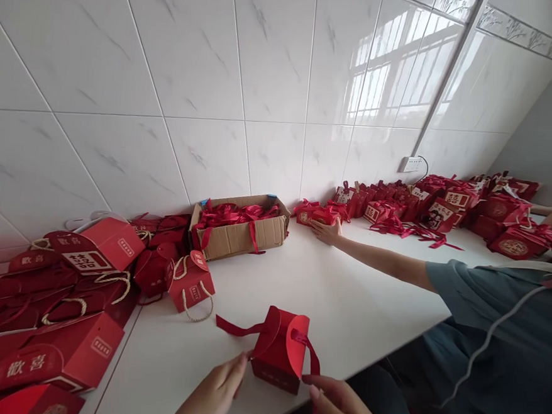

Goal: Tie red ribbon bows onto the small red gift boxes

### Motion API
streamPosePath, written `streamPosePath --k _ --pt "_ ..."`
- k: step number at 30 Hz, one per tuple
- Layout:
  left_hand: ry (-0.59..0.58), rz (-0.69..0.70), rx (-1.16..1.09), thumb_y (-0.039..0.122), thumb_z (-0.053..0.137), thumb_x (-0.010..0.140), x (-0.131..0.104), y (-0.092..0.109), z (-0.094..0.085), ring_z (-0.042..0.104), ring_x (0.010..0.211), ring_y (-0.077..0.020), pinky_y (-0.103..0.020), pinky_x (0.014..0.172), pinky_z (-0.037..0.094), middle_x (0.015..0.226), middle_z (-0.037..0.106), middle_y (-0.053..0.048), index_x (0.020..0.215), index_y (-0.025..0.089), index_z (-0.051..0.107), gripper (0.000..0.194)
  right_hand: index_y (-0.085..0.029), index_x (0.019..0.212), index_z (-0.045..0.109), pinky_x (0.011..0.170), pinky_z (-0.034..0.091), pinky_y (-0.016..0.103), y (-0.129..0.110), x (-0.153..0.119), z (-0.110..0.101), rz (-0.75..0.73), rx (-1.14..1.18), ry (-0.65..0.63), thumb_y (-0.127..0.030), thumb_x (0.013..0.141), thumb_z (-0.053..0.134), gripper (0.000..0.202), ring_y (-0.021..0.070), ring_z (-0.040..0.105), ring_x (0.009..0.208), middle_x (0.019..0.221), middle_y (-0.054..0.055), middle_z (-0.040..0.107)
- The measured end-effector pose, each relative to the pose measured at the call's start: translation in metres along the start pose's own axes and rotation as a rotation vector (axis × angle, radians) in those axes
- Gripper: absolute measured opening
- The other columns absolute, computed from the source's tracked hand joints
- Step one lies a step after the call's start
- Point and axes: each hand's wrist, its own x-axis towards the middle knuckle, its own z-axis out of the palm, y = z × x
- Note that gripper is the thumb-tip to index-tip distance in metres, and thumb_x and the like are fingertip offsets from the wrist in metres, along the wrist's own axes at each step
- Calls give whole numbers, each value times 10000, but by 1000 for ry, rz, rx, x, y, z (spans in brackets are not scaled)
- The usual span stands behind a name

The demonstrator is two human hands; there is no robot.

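Observation:
A red gift box (279, 352) with curved flaps stands on the white table, close to its front edge. A dark red ribbon (239, 328) passes through the flaps, one end lying out to the left and the other hanging down at the right. My left hand (218, 389) touches the box's lower left side, its fingers pressed together. At the lower right corner of the box, my right hand (342, 407) pinches the hanging ribbon end between thumb and fingers.
Red boxes with rope handles (82, 345) pile up at the left. Behind stands a cardboard box (240, 237) of red ribbons. Another person's hand (327, 229) touches small red boxes by the wall. More red boxes (497, 210) line the right.

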Motion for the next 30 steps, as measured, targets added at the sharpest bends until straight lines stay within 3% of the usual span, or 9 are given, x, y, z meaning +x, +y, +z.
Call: streamPosePath --k 4,7,9,11,15,18,21,24,30 --pt "128 46 -224 574 531 778 13 -3 15 602 1009 -261 -327 830 464 977 694 -82 1004 255 699 425 -119 1378 335 387 255 192 6 10 9 -6 74 14 -713 776 412 849 88 418 388 537 -6 592" --pt "291 37 -370 591 538 777 29 3 19 617 976 -252 -320 778 480 1113 651 -86 1192 255 611 539 -163 1401 275 368 276 200 1 22 6 -139 167 242 -699 790 415 825 87 433 409 723 32 643" --pt "366 33 -522 599 523 789 35 11 18 623 941 -228 -304 736 487 1150 629 -85 1279 253 532 599 -189 1386 317 425 363 214 -5 28 2 -271 263 384 -658 801 462 764 108 493 518 807 39 633" --pt "412 54 -706 573 558 783 38 24 14 613 938 -201 -278 718 493 1165 622 -83 1283 245 520 599 -190 1338 413 519 433 233 -14 32 -4 -374 337 462 -603 820 495 667 135 528 635 767 25 607" --pt "498 176 -906 483 687 710 39 54 -2 584 913 -164 -226 682 496 1042 660 -60 1088 218 656 463 -187 1175 593 588 464 258 -41 36 -15 -524 353 519 -535 834 527 491 157 540 726 787 38 608" --pt "535 288 -870 446 710 694 38 77 -14 586 862 -156 -228 686 497 956 677 -46 923 196 712 339 -191 1069 659 620 473 286 -66 34 -21 -606 273 562 -502 834 542 407 150 541 707 940 67 645" --pt "511 366 -702 434 671 741 34 98 -18 596 916 -178 -259 790 487 946 690 -48 904 179 717 306 -183 996 683 661 480 306 -91 28 -22 -650 187 557 -462 818 579 346 164 561 731 963 77 662" --pt "486 455 -471 415 627 793 27 119 -14 599 948 -181 -270 863 457 895 691 -36 1024 185 678 330 -180 1004 655 715 490 317 -113 25 -17 -719 161 465 -429 814 595 319 193 600 806 871 67 670" --pt "372 609 -211 383 554 858 16 152 -1 639 766 -167 -271 723 477 735 675 -14 971 187 549 226 -172 928 608 614 475 270 -145 23 -2 -789 102 184 -409 869 530 256 146 595 629 632 6 615"
